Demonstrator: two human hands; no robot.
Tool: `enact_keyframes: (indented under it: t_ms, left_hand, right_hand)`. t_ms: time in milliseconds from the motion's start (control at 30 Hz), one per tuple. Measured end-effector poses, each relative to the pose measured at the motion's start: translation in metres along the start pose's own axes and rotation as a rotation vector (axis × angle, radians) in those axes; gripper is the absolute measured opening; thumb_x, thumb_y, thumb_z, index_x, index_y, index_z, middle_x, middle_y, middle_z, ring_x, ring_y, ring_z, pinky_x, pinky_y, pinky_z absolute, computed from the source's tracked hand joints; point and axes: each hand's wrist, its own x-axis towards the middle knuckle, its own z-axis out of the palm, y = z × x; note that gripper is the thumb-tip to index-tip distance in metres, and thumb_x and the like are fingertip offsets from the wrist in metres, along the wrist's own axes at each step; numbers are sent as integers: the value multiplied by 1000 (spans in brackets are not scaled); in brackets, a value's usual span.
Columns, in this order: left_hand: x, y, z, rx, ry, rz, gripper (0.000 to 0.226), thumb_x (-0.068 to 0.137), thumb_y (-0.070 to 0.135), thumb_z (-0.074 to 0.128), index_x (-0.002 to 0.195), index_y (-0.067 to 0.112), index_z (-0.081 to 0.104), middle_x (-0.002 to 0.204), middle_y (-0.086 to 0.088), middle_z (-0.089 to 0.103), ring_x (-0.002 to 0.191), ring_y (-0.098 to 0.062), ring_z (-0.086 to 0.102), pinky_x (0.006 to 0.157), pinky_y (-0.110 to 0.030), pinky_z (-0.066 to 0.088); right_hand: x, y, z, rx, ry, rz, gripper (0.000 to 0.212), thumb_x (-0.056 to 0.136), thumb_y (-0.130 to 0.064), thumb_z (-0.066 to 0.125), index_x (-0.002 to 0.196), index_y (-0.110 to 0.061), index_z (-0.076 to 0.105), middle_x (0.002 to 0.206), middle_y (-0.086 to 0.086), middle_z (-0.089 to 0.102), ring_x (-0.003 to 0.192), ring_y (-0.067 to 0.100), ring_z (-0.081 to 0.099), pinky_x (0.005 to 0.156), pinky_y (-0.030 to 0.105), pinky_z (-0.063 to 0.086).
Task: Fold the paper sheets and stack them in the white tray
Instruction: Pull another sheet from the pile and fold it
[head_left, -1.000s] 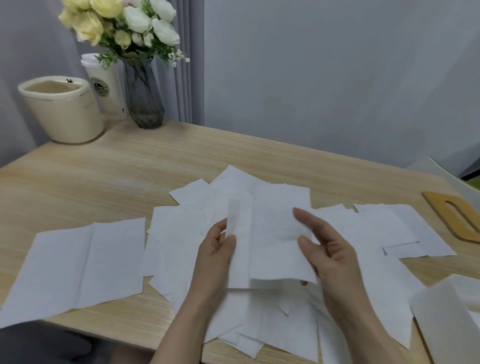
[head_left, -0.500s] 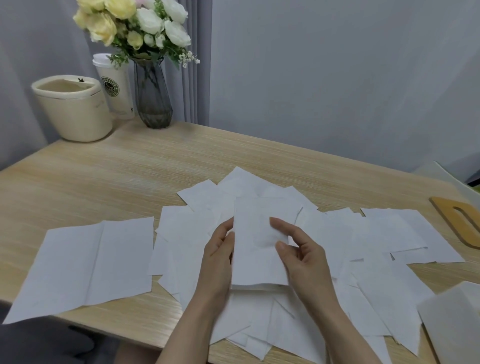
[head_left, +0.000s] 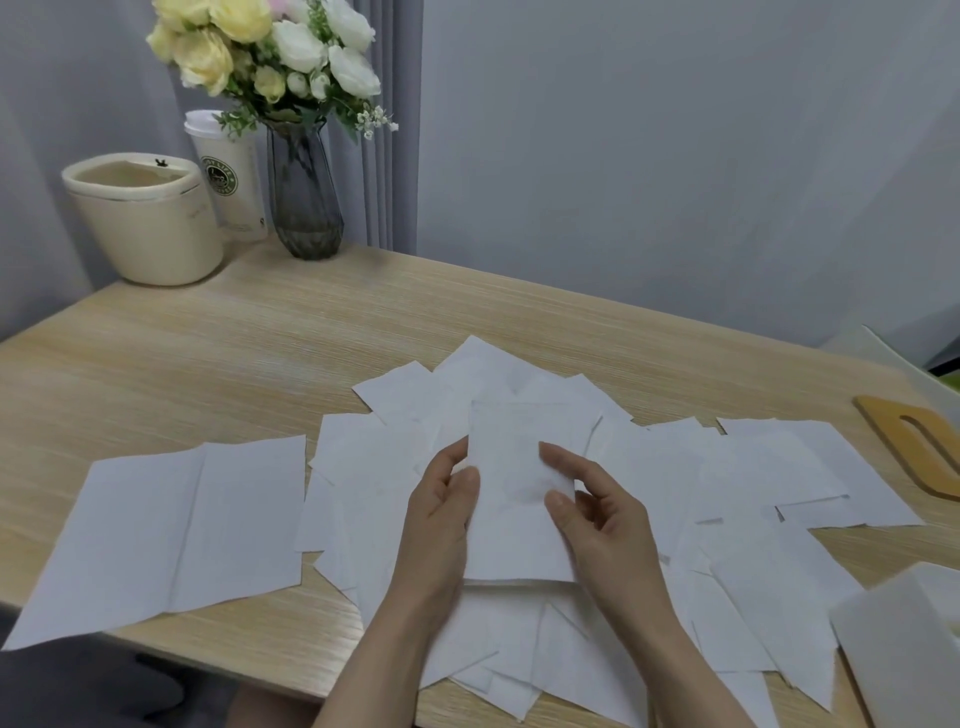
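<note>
A folded white paper sheet (head_left: 511, 499) is held upright above a heap of loose white sheets (head_left: 727, 493) on the wooden table (head_left: 260, 353). My left hand (head_left: 441, 525) pinches its left edge between thumb and fingers. My right hand (head_left: 597, 514) pinches its right edge, the thumb on the front face. One large creased sheet (head_left: 171, 525) lies flat apart at the left, overhanging the table's near edge. The white tray (head_left: 904, 634) shows partly at the bottom right corner.
At the back left stand a cream pot (head_left: 145, 218), a paper coffee cup (head_left: 228, 176) and a dark glass vase of flowers (head_left: 304, 197). A wooden cutout piece (head_left: 914, 447) lies at the right edge. Bare wood lies between the pot and the papers.
My right hand has folded the sheet's right half over to the left, so the sheet is narrower now. Both hands moved closer together, and the view shifted slightly.
</note>
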Motion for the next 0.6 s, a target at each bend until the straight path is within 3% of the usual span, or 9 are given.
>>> enact_keyframes:
  t_ms: [167,367,433,533,600]
  left_hand:
    - [1,-2,-1,-11,1,6,26,102,14,47,119,27,61,108,-9,72,98,-24,70,80,-36,56]
    - [-1,1,1,-69,-69,4,29,98,3,50,121,20,58,101,-6,75,89,-20,72,71,-28,57]
    - [-1,0,1,-64,-63,16,29,98,3,50,119,21,59,96,-1,76,85,-16,72,68,-25,57]
    - [-1,0,0,-62,-41,19,28,98,3,49,115,23,61,86,5,75,77,-10,70,66,-23,56]
    - [0,-2,0,-56,-38,17,27,98,4,51,115,23,62,83,4,73,76,-11,68,69,-27,54]
  right_hand:
    - [-5,-2,-5,-40,32,-63,41,88,2,61,113,-31,66,72,-15,49,56,2,41,58,9,34]
    - [-5,4,-8,-55,51,-69,42,87,2,61,111,-32,67,83,-12,58,59,3,43,61,10,37]
    - [-1,7,-14,-73,114,-73,40,87,1,62,108,-32,68,96,-11,65,64,2,49,64,11,40]
    - [9,17,-35,-186,290,-48,37,88,-8,62,110,-38,63,109,-16,62,89,-1,54,84,20,45]
    - [13,23,-52,-361,374,28,40,88,-20,62,121,-41,55,113,-23,52,117,4,44,103,33,37]
